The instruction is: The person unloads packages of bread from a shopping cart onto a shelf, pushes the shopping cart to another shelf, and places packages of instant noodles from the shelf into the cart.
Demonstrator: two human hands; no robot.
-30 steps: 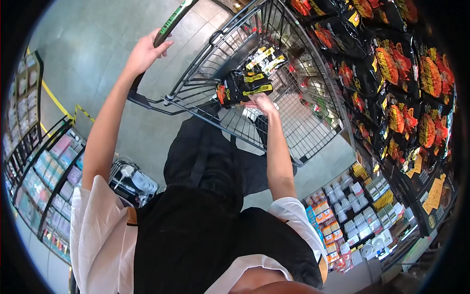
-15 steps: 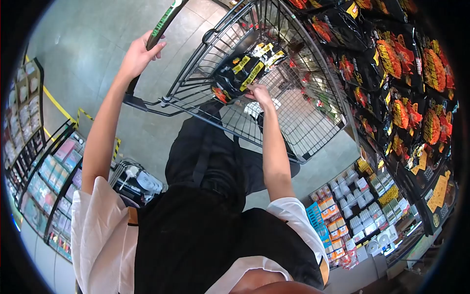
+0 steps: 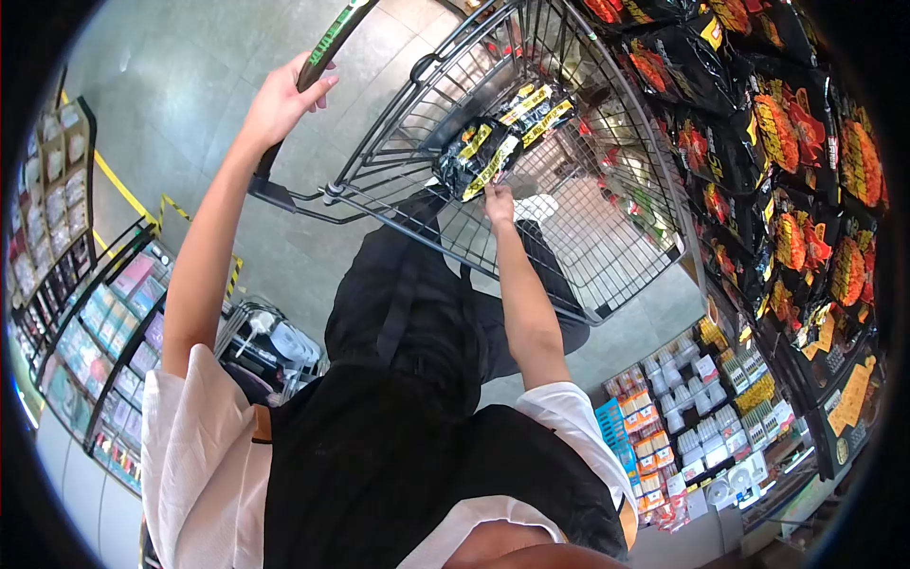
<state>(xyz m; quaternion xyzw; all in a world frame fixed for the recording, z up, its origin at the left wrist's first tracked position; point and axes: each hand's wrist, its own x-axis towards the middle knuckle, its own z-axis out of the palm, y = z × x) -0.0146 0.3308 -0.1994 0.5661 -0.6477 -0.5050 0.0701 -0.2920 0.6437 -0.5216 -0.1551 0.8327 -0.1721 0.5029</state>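
My left hand (image 3: 289,100) is wrapped round the dark handle (image 3: 328,45) of a metal wire shopping cart (image 3: 607,275). Inside the cart, my right hand (image 3: 500,203) has its fingers closed at the lower edge of a black bag with yellow labels (image 3: 471,163). Whether the fingertips grip the bag or only touch it is too small to tell. Another black bag with yellow strips (image 3: 540,112) lies just beyond, touching the first.
Black packages with red and orange prints (image 3: 791,133) hang along the right. A shelf of small boxed goods (image 3: 692,408) stands at the lower right. Racks of packets (image 3: 104,332) are on the left, beside a yellow floor line (image 3: 121,187).
The nearer black bag has turned, from its printed side showing to its yellow label side. My right hand has drawn slightly back towards me. My left hand stays on the handle.
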